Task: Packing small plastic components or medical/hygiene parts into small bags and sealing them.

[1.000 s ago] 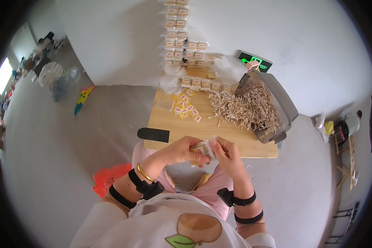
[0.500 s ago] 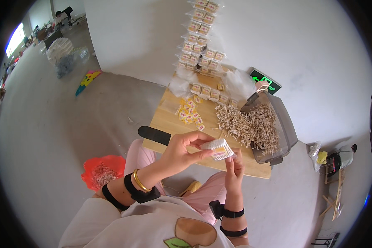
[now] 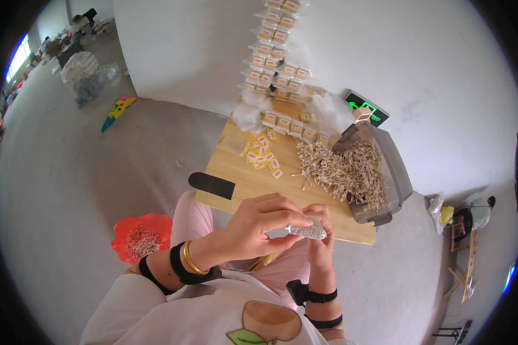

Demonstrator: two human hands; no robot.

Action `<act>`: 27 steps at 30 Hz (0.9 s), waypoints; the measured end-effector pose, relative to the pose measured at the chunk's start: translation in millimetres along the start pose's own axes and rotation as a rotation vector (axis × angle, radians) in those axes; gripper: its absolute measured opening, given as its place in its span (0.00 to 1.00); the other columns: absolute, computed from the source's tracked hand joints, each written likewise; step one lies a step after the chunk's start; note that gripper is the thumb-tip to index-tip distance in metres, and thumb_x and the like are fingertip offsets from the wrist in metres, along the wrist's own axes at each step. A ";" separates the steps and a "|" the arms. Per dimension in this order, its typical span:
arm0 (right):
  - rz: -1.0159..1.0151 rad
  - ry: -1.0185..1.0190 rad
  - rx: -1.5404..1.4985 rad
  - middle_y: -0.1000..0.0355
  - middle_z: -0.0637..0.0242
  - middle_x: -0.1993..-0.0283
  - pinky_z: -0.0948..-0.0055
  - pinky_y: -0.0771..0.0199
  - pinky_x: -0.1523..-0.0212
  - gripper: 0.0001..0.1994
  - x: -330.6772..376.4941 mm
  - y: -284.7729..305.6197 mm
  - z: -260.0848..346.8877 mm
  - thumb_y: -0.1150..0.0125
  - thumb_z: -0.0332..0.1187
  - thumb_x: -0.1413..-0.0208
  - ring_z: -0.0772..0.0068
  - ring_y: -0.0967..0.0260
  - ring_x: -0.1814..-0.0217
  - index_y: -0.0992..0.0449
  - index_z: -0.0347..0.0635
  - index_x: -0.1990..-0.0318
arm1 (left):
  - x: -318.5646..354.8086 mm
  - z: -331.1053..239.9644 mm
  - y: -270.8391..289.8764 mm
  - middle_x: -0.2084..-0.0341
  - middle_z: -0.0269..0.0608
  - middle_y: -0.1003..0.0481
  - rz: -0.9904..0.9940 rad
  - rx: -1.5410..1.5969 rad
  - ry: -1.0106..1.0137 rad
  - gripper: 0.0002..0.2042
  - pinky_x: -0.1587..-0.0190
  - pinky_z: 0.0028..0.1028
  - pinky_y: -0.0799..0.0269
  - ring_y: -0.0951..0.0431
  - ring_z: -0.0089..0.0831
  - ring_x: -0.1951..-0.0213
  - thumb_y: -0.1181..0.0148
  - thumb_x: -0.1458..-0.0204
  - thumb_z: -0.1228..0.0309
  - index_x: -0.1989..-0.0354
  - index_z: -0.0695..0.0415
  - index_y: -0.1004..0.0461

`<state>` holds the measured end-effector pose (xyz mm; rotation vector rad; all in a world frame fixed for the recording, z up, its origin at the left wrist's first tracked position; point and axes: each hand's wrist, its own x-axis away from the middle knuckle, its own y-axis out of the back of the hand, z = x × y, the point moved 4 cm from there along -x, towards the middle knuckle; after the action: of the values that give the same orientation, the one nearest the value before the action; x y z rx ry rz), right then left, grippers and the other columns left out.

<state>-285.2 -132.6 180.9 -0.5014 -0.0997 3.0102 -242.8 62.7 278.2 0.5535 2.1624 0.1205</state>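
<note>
small clear packet [image 3: 308, 232] pinched between left hand [image 3: 262, 224] and right hand [image 3: 320, 241] above lap, long axis roughly left-right, fingers closed on its ends. wooden board [image 3: 253, 178] beyond, stick pile [image 3: 342, 169], grey bin [image 3: 388, 172], black phone [image 3: 212, 185], red bag [image 3: 139, 234] at left.

Two hands, the left hand [image 3: 262, 224] and the right hand [image 3: 319, 238], one small clear packet [image 3: 307, 232], one wooden table [image 3: 253, 178], one grey bin [image 3: 385, 172], one red bag [image 3: 138, 236], and too many little sticks [image 3: 342, 169] to count
</note>
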 end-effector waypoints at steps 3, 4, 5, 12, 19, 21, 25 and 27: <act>0.022 0.019 0.006 0.32 0.61 0.49 0.68 0.38 0.41 0.07 0.7 -2.7 2.9 0.40 0.26 0.42 0.68 0.36 0.45 0.20 0.38 0.57 | 0.7 -1.5 1.6 0.65 0.35 0.20 -0.015 -0.009 0.010 0.17 0.65 0.29 0.26 0.20 0.33 0.66 0.26 0.59 0.77 0.57 0.53 0.18; 0.031 0.027 0.012 0.32 0.61 0.48 0.68 0.38 0.41 0.07 1.0 -3.7 3.9 0.39 0.26 0.43 0.68 0.36 0.44 0.19 0.39 0.58 | 1.1 -2.0 2.6 0.65 0.35 0.20 -0.021 -0.013 0.017 0.17 0.65 0.29 0.26 0.20 0.32 0.67 0.26 0.59 0.77 0.58 0.54 0.18; 0.039 0.019 -0.007 0.33 0.61 0.47 0.68 0.38 0.40 0.08 1.7 -4.1 3.4 0.37 0.27 0.44 0.68 0.36 0.44 0.20 0.39 0.57 | 1.4 -2.2 3.4 0.65 0.36 0.20 -0.024 -0.012 0.014 0.17 0.65 0.29 0.26 0.20 0.32 0.66 0.26 0.59 0.77 0.57 0.54 0.18; 0.062 0.091 0.106 0.34 0.58 0.43 0.63 0.40 0.37 0.19 -10.1 -14.6 57.5 0.30 0.29 0.49 0.62 0.37 0.40 0.23 0.37 0.49 | 1.2 -2.0 8.1 0.63 0.38 0.17 -0.090 -0.034 0.005 0.25 0.63 0.29 0.25 0.17 0.35 0.64 0.26 0.55 0.75 0.46 0.57 0.25; 0.133 0.219 0.305 0.29 0.58 0.52 0.65 0.34 0.45 0.15 -16.6 -21.6 87.2 0.29 0.28 0.49 0.62 0.32 0.47 0.21 0.36 0.54 | 1.8 -1.4 5.7 0.59 0.38 0.17 0.005 -0.018 0.109 0.25 0.56 0.33 0.24 0.18 0.38 0.62 0.23 0.55 0.71 0.48 0.58 0.25; 0.098 0.242 0.302 0.28 0.59 0.55 0.66 0.32 0.48 0.13 -16.1 -21.7 90.2 0.30 0.28 0.49 0.63 0.32 0.50 0.20 0.36 0.55 | -3.0 -3.8 10.3 0.58 0.38 0.18 0.005 -0.049 0.069 0.22 0.56 0.32 0.25 0.18 0.37 0.60 0.23 0.55 0.70 0.51 0.57 0.24; 0.089 0.250 0.285 0.29 0.58 0.56 0.67 0.30 0.51 0.13 -13.0 -23.5 94.6 0.30 0.28 0.49 0.63 0.31 0.52 0.20 0.36 0.56 | 0.7 -4.2 13.4 0.58 0.32 0.20 0.019 -0.038 0.056 0.17 0.56 0.32 0.25 0.21 0.33 0.58 0.25 0.56 0.72 0.56 0.51 0.19; 0.089 0.261 0.317 0.29 0.58 0.56 0.67 0.29 0.52 0.13 -13.0 -26.4 100.5 0.29 0.28 0.50 0.63 0.30 0.53 0.20 0.36 0.56 | -0.8 -7.1 14.1 0.60 0.31 0.20 0.010 -0.036 0.048 0.16 0.57 0.32 0.25 0.21 0.33 0.59 0.25 0.57 0.73 0.57 0.51 0.19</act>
<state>-303.7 -112.6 282.1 -0.8714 0.4200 2.9266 -243.1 75.8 287.1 0.5462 2.1999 0.1799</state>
